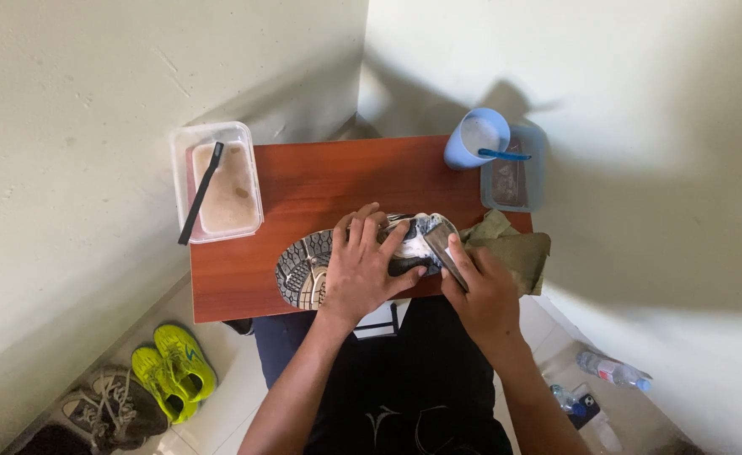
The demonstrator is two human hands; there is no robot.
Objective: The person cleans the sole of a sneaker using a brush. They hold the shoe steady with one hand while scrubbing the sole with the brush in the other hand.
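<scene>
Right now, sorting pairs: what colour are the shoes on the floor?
Bright yellow-green shoes, clearest in the head view.

Both forearms are bare, without sleeves, watch or rings in sight. The person wears a black top with a faint pale emblem at the chest, and dark blue trousers.

Bare tabletop [320, 181] between tub [216, 181] and cup [476, 139]
</scene>
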